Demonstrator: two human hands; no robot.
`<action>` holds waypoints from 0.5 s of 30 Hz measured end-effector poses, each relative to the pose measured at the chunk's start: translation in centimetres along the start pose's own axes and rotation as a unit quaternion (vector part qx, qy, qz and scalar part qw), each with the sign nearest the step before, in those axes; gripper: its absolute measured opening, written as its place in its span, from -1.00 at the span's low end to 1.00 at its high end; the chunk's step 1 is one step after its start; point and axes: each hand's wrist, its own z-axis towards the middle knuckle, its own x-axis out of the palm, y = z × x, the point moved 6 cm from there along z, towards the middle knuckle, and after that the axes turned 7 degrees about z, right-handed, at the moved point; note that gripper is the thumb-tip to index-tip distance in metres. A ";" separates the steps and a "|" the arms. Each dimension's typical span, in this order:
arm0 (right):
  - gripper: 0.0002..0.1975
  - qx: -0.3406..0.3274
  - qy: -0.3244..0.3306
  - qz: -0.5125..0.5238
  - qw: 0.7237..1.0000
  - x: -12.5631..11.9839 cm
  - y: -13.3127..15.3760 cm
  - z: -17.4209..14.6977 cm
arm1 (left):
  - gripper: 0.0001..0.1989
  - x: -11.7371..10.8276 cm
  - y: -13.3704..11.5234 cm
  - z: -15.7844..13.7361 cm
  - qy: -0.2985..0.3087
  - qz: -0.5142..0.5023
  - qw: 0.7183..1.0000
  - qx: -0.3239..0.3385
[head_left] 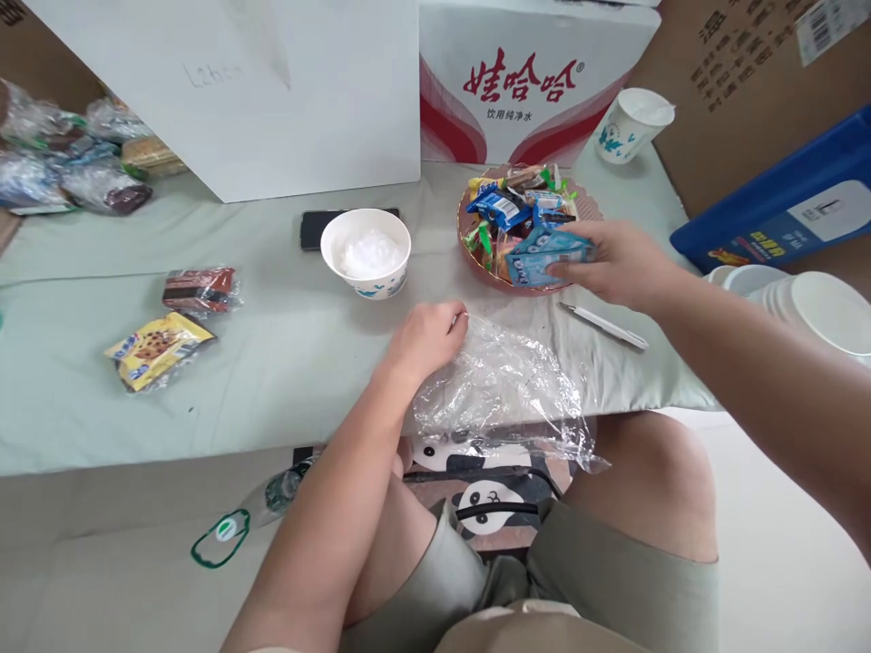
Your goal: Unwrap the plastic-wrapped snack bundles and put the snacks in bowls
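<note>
My right hand (616, 263) pinches a light-blue snack packet (544, 258) at the front right of a pinkish scalloped bowl (464, 227). The bowl is heaped with small wrapped snacks, among them a dark-blue packet (502, 209). Nearer the table's front edge, my left hand (430, 336) is closed on the upper left corner of a clear plastic bag (504, 381). The bag lies crumpled and partly hangs over the edge; its opening cannot be made out. Left of the bowl stands a paper cup (377, 288) with white, translucent material inside.
A phone (313, 231) lies behind the cup. A yellow snack packet (160, 349) and a red-brown packet (200, 290) lie at left. A white pen (605, 326) is right of the bag. Boxes (340, 100) wall the back; stacked white tubs (826, 308) stand at right.
</note>
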 end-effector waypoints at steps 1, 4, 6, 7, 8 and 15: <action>-0.71 0.000 -0.008 0.026 1.000 0.1 -0.2 0.0 | -0.65 0.0 -0.1 0.0 0.002 0.001 1.000 0.000; -0.69 -0.017 -0.015 0.009 1.000 0.5 -0.8 0.0 | -0.65 0.2 -0.4 0.0 0.011 0.009 1.000 0.000; -0.75 -0.044 0.004 -0.081 0.996 1.2 -0.9 -0.1 | -0.65 0.2 -0.5 0.0 0.017 0.016 1.000 -0.004; -0.76 -0.056 0.013 -0.119 0.991 1.4 -1.1 -0.1 | -0.65 0.3 -0.5 0.0 0.018 0.017 1.000 -0.005; -0.76 -0.064 0.018 -0.138 0.988 1.6 -1.2 -0.1 | -0.65 0.3 -0.6 -0.1 0.019 0.018 1.000 -0.005; -0.78 -0.075 0.005 -0.155 0.985 -0.9 -0.6 -0.7 | -0.67 0.5 -0.6 0.0 0.020 0.005 1.000 -0.001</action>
